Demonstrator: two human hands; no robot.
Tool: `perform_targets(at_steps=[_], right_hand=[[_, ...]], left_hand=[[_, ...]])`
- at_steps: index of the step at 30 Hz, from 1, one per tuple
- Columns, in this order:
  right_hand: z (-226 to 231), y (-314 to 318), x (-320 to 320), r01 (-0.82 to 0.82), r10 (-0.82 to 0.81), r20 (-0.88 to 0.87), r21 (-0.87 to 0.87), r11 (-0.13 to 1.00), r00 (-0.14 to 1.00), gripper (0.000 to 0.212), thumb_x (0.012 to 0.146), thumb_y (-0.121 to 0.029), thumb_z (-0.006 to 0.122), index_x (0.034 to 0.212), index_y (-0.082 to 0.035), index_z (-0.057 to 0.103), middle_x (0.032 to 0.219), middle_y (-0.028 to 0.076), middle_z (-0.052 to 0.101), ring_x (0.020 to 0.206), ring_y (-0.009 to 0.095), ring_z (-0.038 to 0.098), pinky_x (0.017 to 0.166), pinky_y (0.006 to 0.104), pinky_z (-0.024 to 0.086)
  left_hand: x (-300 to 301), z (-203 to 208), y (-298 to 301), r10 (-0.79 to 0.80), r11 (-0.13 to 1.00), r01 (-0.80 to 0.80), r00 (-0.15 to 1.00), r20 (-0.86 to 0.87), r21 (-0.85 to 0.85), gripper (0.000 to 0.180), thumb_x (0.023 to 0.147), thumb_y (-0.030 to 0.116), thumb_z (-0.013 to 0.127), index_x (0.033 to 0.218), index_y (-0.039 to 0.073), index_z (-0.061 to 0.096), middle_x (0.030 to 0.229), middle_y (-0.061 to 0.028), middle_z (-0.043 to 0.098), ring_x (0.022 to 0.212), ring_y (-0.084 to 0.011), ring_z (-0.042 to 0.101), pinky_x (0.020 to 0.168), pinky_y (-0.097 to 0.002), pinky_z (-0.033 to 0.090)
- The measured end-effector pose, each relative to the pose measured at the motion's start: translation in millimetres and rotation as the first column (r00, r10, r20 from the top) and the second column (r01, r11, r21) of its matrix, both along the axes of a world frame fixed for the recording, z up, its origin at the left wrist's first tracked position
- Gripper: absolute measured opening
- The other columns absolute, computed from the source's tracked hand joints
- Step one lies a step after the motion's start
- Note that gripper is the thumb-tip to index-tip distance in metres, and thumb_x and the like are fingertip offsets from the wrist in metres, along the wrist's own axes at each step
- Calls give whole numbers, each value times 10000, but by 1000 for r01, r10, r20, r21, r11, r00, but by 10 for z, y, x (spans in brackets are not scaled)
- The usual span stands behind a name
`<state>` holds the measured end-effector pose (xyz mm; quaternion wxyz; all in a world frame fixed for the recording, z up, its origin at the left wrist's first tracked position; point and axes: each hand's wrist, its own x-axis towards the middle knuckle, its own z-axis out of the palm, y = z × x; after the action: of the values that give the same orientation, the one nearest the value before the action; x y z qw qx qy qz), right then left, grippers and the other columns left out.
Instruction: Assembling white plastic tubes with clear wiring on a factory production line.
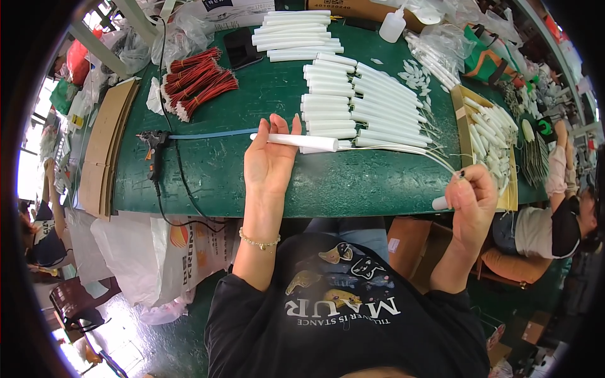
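Note:
My left hand (272, 157), palm up, holds a white candle-shaped tube (305, 142) level across its fingers above the green table. Thin pale wires (394, 148) run rightward from the tube's right end. Their far end is pinched in the fingertips of my right hand (469, 195), where a small dark spot shows. A short white cylinder end (440, 203) sticks out beside that hand; whether the hand grips it is hidden. Just beyond the tube, rows of similar white tubes (384, 101) lie side by side, wire ends toward the right.
A glue gun (154, 151) with a blue stick and black cable lies left. Behind it are bundled red wires (198, 82) and a black phone (242, 47). Right stands a cardboard box (465, 135) of white pieces. Farther back are more tubes (296, 34) and a squeeze bottle (392, 26). People sit at both sides.

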<state>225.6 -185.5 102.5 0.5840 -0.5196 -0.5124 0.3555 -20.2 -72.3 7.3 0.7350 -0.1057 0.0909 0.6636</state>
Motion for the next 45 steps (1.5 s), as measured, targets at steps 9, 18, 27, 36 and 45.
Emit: perform_targets(at_steps=[9, 18, 27, 36, 45], right_hand=[[-241, 239, -325, -68, 120, 333, -162, 984, 935, 71, 784, -38, 599, 811, 3, 547, 677, -49, 498, 590, 4, 418, 515, 150, 324], [-362, 279, -387, -158, 203, 165, -251, 955, 965, 85, 796, -69, 599, 804, -10, 538, 656, -47, 491, 568, 1, 397, 484, 151, 298], [-416, 221, -388, -332, 266, -201, -499, 800, 943, 102, 806, -99, 582, 785, -15, 529, 594, -26, 477, 487, 19, 402, 437, 159, 309], [-487, 218, -417, -436, 302, -337, -460, 773, 892, 112, 806, -109, 583, 781, -18, 522, 583, -20, 468, 474, 32, 393, 425, 166, 301], [-475, 225, -461, -503, 299, -494, -354, 788, 816, 113, 823, -105, 549, 776, -15, 499, 547, -15, 433, 439, 41, 363, 403, 181, 295]], left_hand=[[254, 227, 9, 27, 993, -9, 987, -156, 114, 140, 905, 146, 437, 945, 15, 407, 852, -59, 472, 766, -145, 510, 923, -383, 414], [501, 371, 0, 129, 962, -77, 974, -187, 260, 268, 925, 323, 381, 990, 63, 387, 769, -34, 415, 581, -107, 355, 539, -234, 336], [490, 538, 19, 145, 918, -51, 966, -214, 394, 293, 922, 393, 344, 860, 112, 399, 764, -5, 402, 566, -95, 338, 478, -220, 299], [552, 674, -16, 293, 922, -146, 868, -401, 358, 389, 913, 451, 307, 1025, 88, 392, 656, 13, 364, 485, -68, 296, 416, -210, 255], [579, 767, 1, 319, 923, -192, 867, -384, 334, 340, 919, 434, 305, 934, 111, 413, 647, 28, 356, 456, -44, 271, 387, -184, 241]])
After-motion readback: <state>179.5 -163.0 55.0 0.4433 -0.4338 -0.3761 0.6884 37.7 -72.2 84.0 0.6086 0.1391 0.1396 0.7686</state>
